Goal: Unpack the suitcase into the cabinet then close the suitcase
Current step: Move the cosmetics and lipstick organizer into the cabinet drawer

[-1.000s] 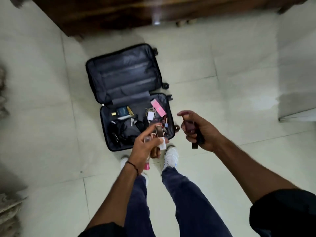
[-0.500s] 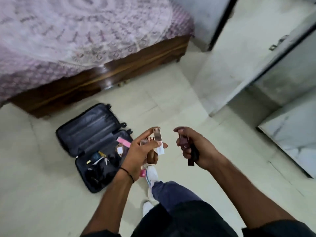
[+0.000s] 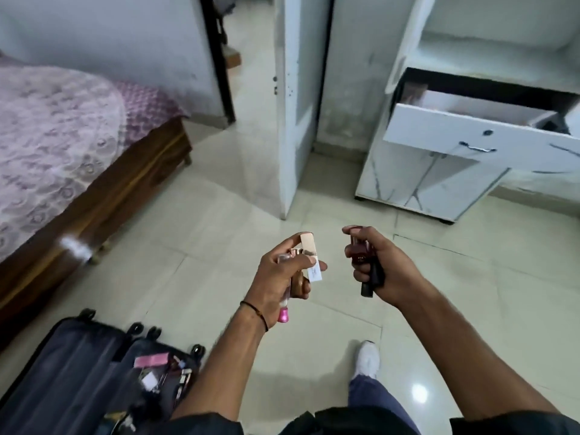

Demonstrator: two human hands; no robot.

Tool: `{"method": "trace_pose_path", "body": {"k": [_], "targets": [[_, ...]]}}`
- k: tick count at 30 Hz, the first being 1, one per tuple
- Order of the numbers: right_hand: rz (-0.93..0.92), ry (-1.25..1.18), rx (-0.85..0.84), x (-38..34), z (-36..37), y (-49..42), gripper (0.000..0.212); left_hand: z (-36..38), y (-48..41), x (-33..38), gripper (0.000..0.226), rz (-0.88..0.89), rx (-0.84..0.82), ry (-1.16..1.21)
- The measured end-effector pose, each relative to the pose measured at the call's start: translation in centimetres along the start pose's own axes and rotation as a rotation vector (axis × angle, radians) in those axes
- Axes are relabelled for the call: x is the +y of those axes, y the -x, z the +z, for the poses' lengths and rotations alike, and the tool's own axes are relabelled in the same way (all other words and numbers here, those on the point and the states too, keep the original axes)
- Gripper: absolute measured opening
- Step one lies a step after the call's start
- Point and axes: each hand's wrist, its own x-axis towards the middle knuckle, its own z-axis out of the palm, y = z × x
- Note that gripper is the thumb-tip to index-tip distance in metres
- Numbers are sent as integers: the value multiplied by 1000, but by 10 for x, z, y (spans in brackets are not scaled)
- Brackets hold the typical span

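Suitcase (image 3: 62, 372): one, dark grey, lying open flat on the floor (image 3: 219, 215) at the lower left corner of the view, near the foot of the bed. The packed half holds small items in a jumble, among them one pink packet (image 3: 150, 361) and one white tag (image 3: 149, 379). The rest are too blurred to count.

Left hand (image 3: 282, 271): fingers curled round a bunch of small cosmetics, raised over the floor. Two can be told apart: one rose-gold-capped tube (image 3: 309, 255) with a white label, its print too small to read, and one clear tube (image 3: 284, 315) with a pink cap pointing down below the palm. A brownish piece between them cannot be made out. One thin black wrist band (image 3: 255, 312).

Right hand (image 3: 376, 265): fingers curled round two items, one dark red bottle (image 3: 359, 254) on top and one black tube (image 3: 372, 277) sticking out below. No legible writing on either.

Cabinet (image 3: 439, 177): one, white, standing at the upper right, well apart from the suitcase. One drawer (image 3: 470, 130) is pulled out, with one metal handle and a dark object in its far right corner.

Surroundings: one bed (image 3: 62, 120) on the left with a pink patterned cover and a wooden frame, one white door (image 3: 292, 120) ajar at centre, and one white shoe (image 3: 367, 359) on the floor.
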Motion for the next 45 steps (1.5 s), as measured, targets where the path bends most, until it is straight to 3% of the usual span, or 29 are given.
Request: {"method": "trace_pose_path", "body": {"k": [11,18,27,35,40,45], "targets": [[-151,-199,127,-165,-248,-41,18,289,-188,12,35,49,-118,-43],[-211,-249,151,-245,-354,-92,24,391,-294,31,41,67,-160,-63],[-251,-223,248,-348,-449,-227,27,462,-488,67,44,46,-222,-61],[-155,-88,387,-434,-504,-367,20,492,-674,101,36,-54,-65,-135],[-64,-92,383,-452,-533,-441,26,489,-753,96,4,-164,0,-209],[82,-22,464,-445,-564,-518,24,492,-823,78,9,-255,106,-349]]}}
